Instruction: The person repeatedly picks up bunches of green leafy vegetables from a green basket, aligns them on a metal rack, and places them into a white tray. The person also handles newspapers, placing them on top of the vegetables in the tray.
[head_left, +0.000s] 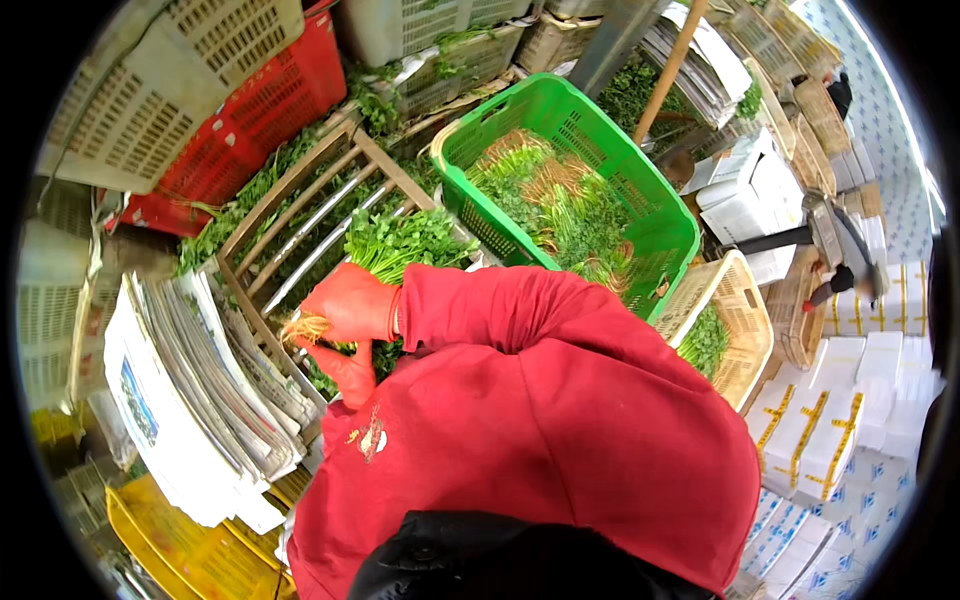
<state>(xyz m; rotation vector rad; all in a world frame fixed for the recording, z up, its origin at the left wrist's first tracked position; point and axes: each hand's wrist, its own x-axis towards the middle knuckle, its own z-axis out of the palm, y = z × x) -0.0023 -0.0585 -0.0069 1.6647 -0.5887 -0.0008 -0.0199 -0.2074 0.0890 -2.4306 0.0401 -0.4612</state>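
My right hand, in an orange rubber glove, is closed around a bunch of leafy greens that looks like coriander. Its tan roots poke out at the left of the fist, while the leaves spread to the upper right. Just below, my left hand, gloved the same way, has its fingers by the root end and its thumb raised towards my right wrist. Its grip is partly hidden. Both hands are over a rack with wooden and metal bars, with more greens under it.
Rooted bunches lie in a green plastic crate beyond my right arm. A cream crate holds more greens. Stacked newspapers stand left, above a yellow crate. Red crates line the back. Another person is at far right.
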